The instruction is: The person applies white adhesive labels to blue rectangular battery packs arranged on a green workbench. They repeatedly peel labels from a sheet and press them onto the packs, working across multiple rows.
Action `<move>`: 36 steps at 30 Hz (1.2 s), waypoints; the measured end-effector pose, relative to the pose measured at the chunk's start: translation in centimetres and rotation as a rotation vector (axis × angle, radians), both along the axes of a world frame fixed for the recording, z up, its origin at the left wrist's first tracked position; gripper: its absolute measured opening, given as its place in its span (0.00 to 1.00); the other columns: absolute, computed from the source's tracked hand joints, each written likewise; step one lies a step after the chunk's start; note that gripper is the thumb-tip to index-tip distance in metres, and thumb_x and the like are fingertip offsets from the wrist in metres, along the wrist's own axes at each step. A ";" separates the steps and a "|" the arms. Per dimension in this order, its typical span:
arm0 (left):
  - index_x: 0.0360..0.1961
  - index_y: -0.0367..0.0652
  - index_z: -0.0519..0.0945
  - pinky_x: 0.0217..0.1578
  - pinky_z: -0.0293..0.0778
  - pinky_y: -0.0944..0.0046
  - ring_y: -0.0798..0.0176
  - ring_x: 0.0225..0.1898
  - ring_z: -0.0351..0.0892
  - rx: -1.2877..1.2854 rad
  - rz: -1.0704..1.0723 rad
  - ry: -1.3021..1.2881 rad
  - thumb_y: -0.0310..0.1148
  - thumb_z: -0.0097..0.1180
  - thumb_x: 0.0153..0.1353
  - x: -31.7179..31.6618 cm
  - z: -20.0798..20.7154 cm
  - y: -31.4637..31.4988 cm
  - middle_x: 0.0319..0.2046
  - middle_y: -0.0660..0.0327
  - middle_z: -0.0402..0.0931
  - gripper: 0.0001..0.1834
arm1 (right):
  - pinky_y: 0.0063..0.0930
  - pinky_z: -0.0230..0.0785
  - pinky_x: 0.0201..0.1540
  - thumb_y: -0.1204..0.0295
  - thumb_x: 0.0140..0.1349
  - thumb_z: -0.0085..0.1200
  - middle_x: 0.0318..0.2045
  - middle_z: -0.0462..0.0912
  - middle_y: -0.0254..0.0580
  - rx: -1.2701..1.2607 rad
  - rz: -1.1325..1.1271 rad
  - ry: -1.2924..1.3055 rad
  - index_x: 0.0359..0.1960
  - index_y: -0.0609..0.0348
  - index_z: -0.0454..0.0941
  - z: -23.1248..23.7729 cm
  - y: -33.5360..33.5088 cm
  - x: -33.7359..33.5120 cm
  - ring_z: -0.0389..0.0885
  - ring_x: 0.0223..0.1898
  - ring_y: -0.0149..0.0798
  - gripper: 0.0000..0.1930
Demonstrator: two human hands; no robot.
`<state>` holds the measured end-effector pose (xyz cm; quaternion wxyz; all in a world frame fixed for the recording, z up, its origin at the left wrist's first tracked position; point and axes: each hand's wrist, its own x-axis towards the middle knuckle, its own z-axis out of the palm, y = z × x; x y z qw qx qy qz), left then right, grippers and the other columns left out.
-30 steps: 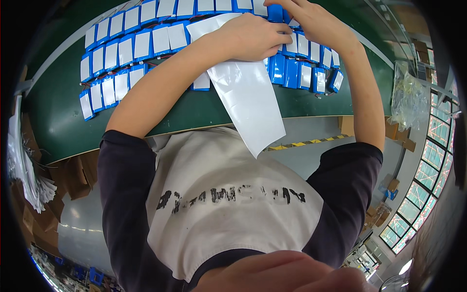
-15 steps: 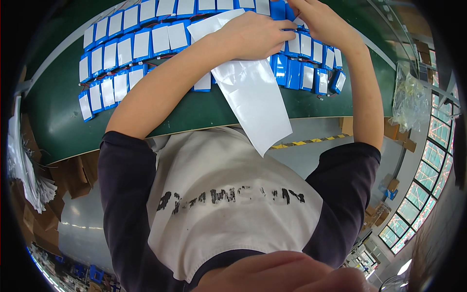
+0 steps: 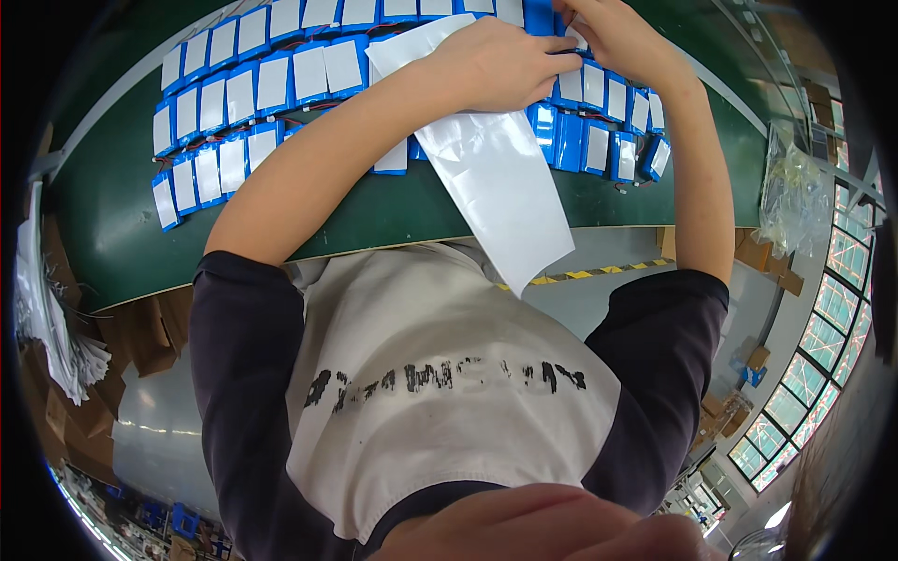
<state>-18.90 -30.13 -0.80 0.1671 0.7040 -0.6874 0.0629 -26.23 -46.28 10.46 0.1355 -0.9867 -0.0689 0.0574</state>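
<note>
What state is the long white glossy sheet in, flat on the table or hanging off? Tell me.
Hanging off. The long white glossy sheet lies under the left hand on the green table, and its lower end juts past the table edge.

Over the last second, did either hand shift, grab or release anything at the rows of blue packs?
Hardly anything changed. The right hand edged slightly toward the left hand over the blue packs; no grip visibly changed. The left hand stayed on the white sheet, which still hangs over the edge of the green table.
</note>
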 end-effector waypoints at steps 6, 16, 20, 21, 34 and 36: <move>0.63 0.59 0.79 0.41 0.86 0.59 0.61 0.46 0.89 0.070 -0.037 0.037 0.38 0.52 0.70 0.2 1.0 -0.5 0.64 0.66 0.78 0.21 | 0.40 0.70 0.62 0.83 0.57 0.54 0.53 0.75 0.52 -0.232 0.051 -0.516 0.54 0.55 0.77 -4.6 -2.4 -1.1 0.73 0.62 0.59 0.22; 0.59 0.56 0.81 0.40 0.84 0.57 0.59 0.43 0.88 -0.015 -0.069 0.071 0.39 0.52 0.72 0.4 1.1 0.2 0.65 0.65 0.76 0.17 | 0.27 0.76 0.51 0.71 0.69 0.60 0.41 0.88 0.41 0.207 -0.417 -0.721 0.47 0.56 0.85 -3.7 -0.7 -2.5 0.88 0.47 0.38 0.08; 0.50 0.55 0.84 0.38 0.83 0.57 0.57 0.39 0.87 -0.139 -0.089 0.112 0.37 0.54 0.70 1.2 -0.6 0.4 0.55 0.65 0.79 0.11 | 0.35 0.77 0.49 0.81 0.48 0.64 0.39 0.87 0.42 0.347 0.178 -0.690 0.41 0.56 0.83 2.8 12.1 -4.8 0.86 0.42 0.45 0.16; 0.49 0.55 0.84 0.38 0.82 0.55 0.56 0.38 0.86 -0.150 -0.098 0.125 0.36 0.54 0.70 1.0 0.0 0.5 0.53 0.65 0.79 0.11 | 0.34 0.75 0.46 0.79 0.44 0.62 0.36 0.84 0.41 0.366 0.442 -0.707 0.36 0.56 0.81 4.0 15.8 -4.8 0.84 0.40 0.43 0.14; 0.48 0.54 0.85 0.40 0.81 0.55 0.58 0.41 0.86 -0.128 -0.022 0.132 0.38 0.54 0.69 2.4 2.1 2.5 0.48 0.63 0.79 0.12 | 0.30 0.68 0.34 0.55 0.53 0.62 0.27 0.79 0.28 0.446 0.397 -0.722 0.25 0.40 0.80 10.0 26.9 -6.1 0.74 0.29 0.33 0.08; 0.48 0.54 0.86 0.40 0.80 0.55 0.58 0.41 0.86 -0.148 -0.028 0.095 0.38 0.54 0.69 2.1 2.4 2.0 0.48 0.63 0.79 0.11 | 0.29 0.68 0.33 0.54 0.55 0.62 0.28 0.80 0.28 0.480 0.343 -0.709 0.27 0.38 0.82 10.0 27.0 -6.5 0.74 0.29 0.33 0.08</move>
